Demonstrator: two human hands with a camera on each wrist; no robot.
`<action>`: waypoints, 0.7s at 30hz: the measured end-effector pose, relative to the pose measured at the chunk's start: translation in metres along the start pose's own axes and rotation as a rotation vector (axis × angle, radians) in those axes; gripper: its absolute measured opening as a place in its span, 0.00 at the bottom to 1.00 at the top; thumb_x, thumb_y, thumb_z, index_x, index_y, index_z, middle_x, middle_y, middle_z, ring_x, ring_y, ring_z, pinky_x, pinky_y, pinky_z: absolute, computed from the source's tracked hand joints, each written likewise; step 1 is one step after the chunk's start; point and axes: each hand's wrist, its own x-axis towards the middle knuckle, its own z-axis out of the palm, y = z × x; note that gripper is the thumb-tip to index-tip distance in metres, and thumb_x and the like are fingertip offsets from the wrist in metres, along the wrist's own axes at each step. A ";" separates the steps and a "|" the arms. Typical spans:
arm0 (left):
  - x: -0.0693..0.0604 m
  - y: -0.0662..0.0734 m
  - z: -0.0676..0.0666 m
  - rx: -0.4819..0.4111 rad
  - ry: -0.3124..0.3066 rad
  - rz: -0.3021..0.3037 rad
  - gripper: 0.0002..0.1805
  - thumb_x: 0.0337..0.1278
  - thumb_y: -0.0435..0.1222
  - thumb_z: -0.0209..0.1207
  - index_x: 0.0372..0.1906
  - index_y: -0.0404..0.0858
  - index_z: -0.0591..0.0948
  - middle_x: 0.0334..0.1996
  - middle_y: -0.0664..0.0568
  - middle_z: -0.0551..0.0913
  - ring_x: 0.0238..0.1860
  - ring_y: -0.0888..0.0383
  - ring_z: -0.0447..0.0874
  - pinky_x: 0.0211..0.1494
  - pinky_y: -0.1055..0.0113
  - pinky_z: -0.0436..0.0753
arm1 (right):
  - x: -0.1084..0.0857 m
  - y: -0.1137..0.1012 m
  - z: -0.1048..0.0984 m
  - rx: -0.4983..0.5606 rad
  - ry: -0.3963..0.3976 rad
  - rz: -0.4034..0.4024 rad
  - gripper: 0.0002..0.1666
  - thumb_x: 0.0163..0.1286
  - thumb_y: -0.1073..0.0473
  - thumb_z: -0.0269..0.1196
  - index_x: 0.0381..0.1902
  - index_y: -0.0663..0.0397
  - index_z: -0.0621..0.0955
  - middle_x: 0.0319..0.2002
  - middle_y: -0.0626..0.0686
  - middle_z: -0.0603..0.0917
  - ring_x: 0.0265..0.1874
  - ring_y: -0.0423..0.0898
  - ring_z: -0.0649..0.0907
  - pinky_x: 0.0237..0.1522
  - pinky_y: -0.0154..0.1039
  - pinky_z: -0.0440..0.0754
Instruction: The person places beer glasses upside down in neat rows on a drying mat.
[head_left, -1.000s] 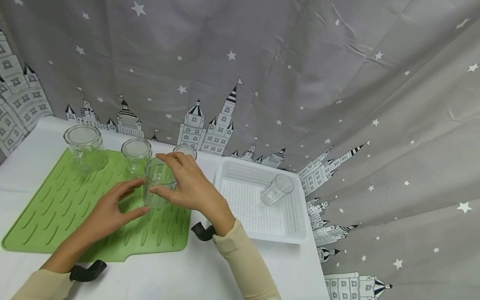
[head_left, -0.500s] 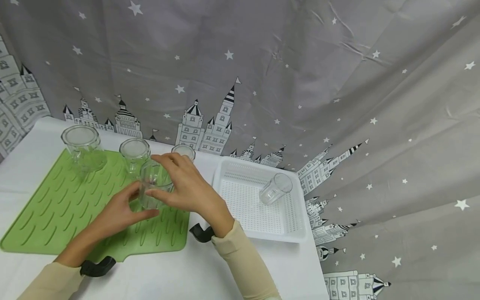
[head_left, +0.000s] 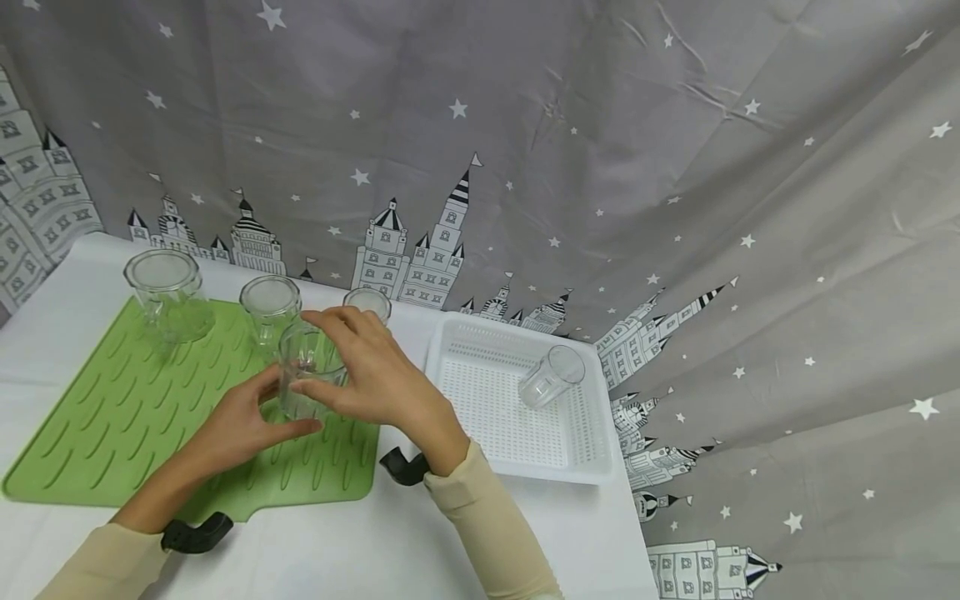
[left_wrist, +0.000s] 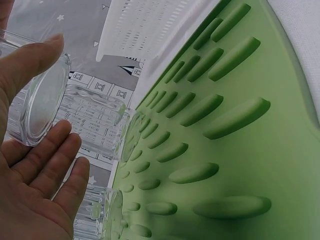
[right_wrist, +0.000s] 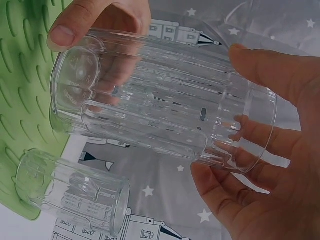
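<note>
A clear, ribbed drinking glass [head_left: 302, 354] is held above the green mat [head_left: 120, 425], its base toward the mat. My right hand [head_left: 375, 371] grips it near the rim, thumb on one side and fingers on the other. My left hand [head_left: 240, 425] is at the lower end; in the right wrist view its thumb lies by the base edge and its fingers show through the glass. In the left wrist view the round base [left_wrist: 47, 105] sits between thumb and fingers. Behind, on the mat, stand a larger glass [head_left: 163, 287], a middle glass [head_left: 270, 308] and a partly hidden glass [head_left: 369, 302].
To the right, a white perforated basket [head_left: 517, 471] stands on the white-covered table [head_left: 337, 554]. One clear glass [head_left: 551, 379] leans inside the basket's right side. A grey curtain [head_left: 600, 167] with stars and castles hangs behind the table.
My left hand has moved right and closed in on the lower end of the glass. The glass has shifted slightly left. Little differs over the last half second.
</note>
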 end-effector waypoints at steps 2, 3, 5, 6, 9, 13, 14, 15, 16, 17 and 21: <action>0.000 0.000 0.000 -0.001 0.000 0.003 0.34 0.57 0.44 0.80 0.67 0.49 0.78 0.63 0.80 0.74 0.62 0.93 0.62 0.69 0.25 0.76 | 0.000 0.000 0.000 -0.001 0.000 0.003 0.48 0.74 0.35 0.69 0.84 0.40 0.65 0.77 0.48 0.73 0.74 0.44 0.73 0.83 0.39 0.70; 0.000 -0.001 0.000 -0.002 -0.001 0.005 0.34 0.57 0.44 0.80 0.67 0.50 0.79 0.62 0.83 0.73 0.62 0.92 0.62 0.69 0.25 0.76 | -0.001 0.001 0.001 0.000 0.002 0.002 0.48 0.74 0.35 0.68 0.84 0.40 0.65 0.77 0.48 0.73 0.74 0.44 0.73 0.83 0.39 0.70; 0.000 -0.001 0.000 -0.004 -0.004 0.005 0.34 0.57 0.44 0.80 0.68 0.51 0.78 0.62 0.85 0.72 0.63 0.92 0.62 0.70 0.25 0.76 | -0.001 0.001 0.001 0.004 0.005 0.003 0.48 0.74 0.35 0.68 0.84 0.40 0.65 0.77 0.48 0.73 0.74 0.44 0.73 0.82 0.38 0.71; -0.001 -0.001 0.000 -0.005 -0.007 0.003 0.35 0.57 0.44 0.80 0.68 0.52 0.78 0.63 0.84 0.72 0.63 0.93 0.62 0.70 0.25 0.76 | -0.002 0.002 0.001 0.008 0.006 0.004 0.48 0.74 0.34 0.68 0.84 0.41 0.65 0.77 0.48 0.73 0.74 0.44 0.73 0.82 0.39 0.71; -0.001 -0.001 -0.001 0.004 -0.006 -0.012 0.35 0.57 0.45 0.80 0.68 0.54 0.78 0.63 0.79 0.75 0.68 0.82 0.70 0.70 0.24 0.76 | -0.003 0.003 0.000 0.028 0.009 0.005 0.48 0.74 0.35 0.69 0.84 0.41 0.65 0.77 0.47 0.73 0.74 0.44 0.73 0.81 0.39 0.72; -0.002 0.001 -0.005 0.021 -0.004 -0.033 0.33 0.56 0.46 0.81 0.63 0.48 0.77 0.64 0.57 0.82 0.74 0.44 0.78 0.70 0.23 0.76 | -0.006 0.005 -0.001 0.054 0.010 0.005 0.47 0.75 0.36 0.69 0.84 0.40 0.65 0.77 0.47 0.72 0.74 0.44 0.73 0.81 0.39 0.73; -0.003 0.001 -0.006 0.025 -0.007 -0.043 0.36 0.56 0.46 0.80 0.66 0.46 0.76 0.67 0.48 0.81 0.73 0.33 0.76 0.70 0.22 0.75 | -0.006 0.006 -0.001 0.060 0.010 0.005 0.47 0.75 0.36 0.69 0.84 0.39 0.64 0.77 0.47 0.72 0.74 0.43 0.73 0.81 0.39 0.73; -0.004 0.001 -0.008 0.028 -0.009 -0.053 0.38 0.56 0.46 0.80 0.68 0.43 0.75 0.70 0.42 0.80 0.73 0.30 0.75 0.69 0.21 0.75 | -0.007 0.007 -0.001 0.066 0.008 0.006 0.47 0.75 0.36 0.68 0.84 0.39 0.64 0.77 0.47 0.72 0.74 0.43 0.73 0.81 0.39 0.73; -0.004 0.002 -0.010 0.028 -0.018 -0.058 0.43 0.57 0.46 0.80 0.74 0.41 0.73 0.73 0.36 0.77 0.73 0.24 0.73 0.69 0.20 0.74 | -0.007 0.008 -0.001 0.073 0.005 0.008 0.47 0.75 0.36 0.68 0.84 0.38 0.63 0.77 0.46 0.71 0.74 0.43 0.73 0.81 0.39 0.73; -0.005 0.002 -0.012 0.027 -0.025 -0.070 0.48 0.57 0.46 0.80 0.79 0.39 0.69 0.77 0.31 0.72 0.73 0.21 0.71 0.68 0.19 0.74 | -0.008 0.009 -0.002 0.081 0.003 0.010 0.47 0.75 0.36 0.68 0.85 0.37 0.63 0.78 0.46 0.71 0.75 0.42 0.72 0.81 0.40 0.73; -0.006 0.004 -0.017 0.028 -0.038 -0.093 0.57 0.57 0.47 0.80 0.84 0.34 0.60 0.79 0.25 0.66 0.74 0.18 0.68 0.68 0.18 0.72 | -0.012 0.013 -0.003 0.115 0.006 0.016 0.48 0.75 0.36 0.68 0.85 0.35 0.61 0.79 0.46 0.69 0.78 0.42 0.71 0.82 0.42 0.74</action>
